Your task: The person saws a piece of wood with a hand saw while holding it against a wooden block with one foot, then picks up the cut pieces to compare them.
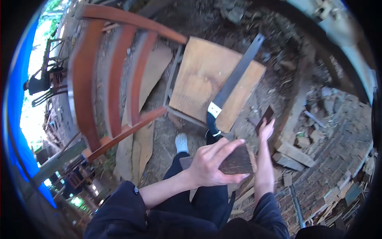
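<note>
My left hand [217, 161] is closed around a dark brown wooden block [236, 160], fingers over its top edge and thumb along its lower side. The block's far end shows lighter, raw wood, and part of it is behind my hand. Farther out on the right, my right hand [266, 129] grips a thin dark wood piece [267, 114] that points upward. In front of me a handsaw [238, 71] with a black handle lies across a light wooden seat [199, 75]. Its handle end overhangs the seat's near edge.
A reddish-brown slatted chair back [113, 79] adjoins the seat on the left. Wooden beams [296, 153] and a brick surface [318, 159] lie at right. Scraps litter the dirt floor. A person [39, 83] sits far left, near a blue tarp [16, 107].
</note>
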The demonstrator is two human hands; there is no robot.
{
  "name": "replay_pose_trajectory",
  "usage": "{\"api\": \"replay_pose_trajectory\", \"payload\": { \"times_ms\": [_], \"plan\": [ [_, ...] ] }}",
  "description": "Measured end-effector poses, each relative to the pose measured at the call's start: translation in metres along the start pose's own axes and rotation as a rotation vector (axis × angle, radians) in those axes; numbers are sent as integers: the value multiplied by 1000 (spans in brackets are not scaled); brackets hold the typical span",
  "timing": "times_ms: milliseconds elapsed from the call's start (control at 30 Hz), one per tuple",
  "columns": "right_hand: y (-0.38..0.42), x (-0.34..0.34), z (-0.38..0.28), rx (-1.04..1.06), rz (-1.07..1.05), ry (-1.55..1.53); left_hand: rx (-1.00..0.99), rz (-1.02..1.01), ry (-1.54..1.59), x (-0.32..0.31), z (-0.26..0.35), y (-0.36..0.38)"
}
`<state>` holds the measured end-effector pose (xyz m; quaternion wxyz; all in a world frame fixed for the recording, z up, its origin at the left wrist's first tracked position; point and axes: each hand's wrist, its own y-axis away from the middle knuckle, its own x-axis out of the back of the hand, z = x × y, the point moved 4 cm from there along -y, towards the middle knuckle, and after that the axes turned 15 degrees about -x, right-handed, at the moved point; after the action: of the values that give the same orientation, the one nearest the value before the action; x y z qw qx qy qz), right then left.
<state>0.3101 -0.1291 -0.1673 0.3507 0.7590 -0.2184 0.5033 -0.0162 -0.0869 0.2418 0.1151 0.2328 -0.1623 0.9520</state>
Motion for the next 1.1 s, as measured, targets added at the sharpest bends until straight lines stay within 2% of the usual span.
{"api": "replay_pose_trajectory", "payload": {
  "times_ms": [100,133,167,233,300,500,600,633,667,767,900,967,1033,1067,1100],
  "plan": [
    [49,91,-19,-69,-29,-231,-85,88,46,55,55,-18],
    [62,119,-26,-95,-56,-338,-50,91,58,73,74,-16],
    [76,142,-28,-59,-10,-396,-103,121,50,94,95,-19],
    [109,200,-49,-15,-104,-635,-84,189,68,136,133,-17],
    [135,231,-57,3,-179,-863,-99,256,99,173,165,-2],
    [270,348,-140,208,-280,-1084,-55,391,177,289,258,77],
    [358,396,-190,207,-440,-1237,-149,400,96,363,319,126],
    [383,407,-206,231,-462,-1241,-159,383,70,386,339,145],
    [406,416,-219,245,-468,-1285,-280,449,2,408,358,162],
    [464,426,-259,335,-572,-1321,-357,474,-145,470,411,234],
    [534,419,-313,475,-746,-1327,-443,508,-349,520,462,324],
    [566,419,-339,489,-770,-1314,-432,461,-347,523,456,359],
    [600,417,-362,486,-908,-1295,-267,609,-71,523,443,383],
    [618,422,-373,474,-1018,-1305,-265,556,-100,521,439,388],
    [630,425,-384,424,-1017,-1373,-162,579,7,522,428,388]
  ]
}}
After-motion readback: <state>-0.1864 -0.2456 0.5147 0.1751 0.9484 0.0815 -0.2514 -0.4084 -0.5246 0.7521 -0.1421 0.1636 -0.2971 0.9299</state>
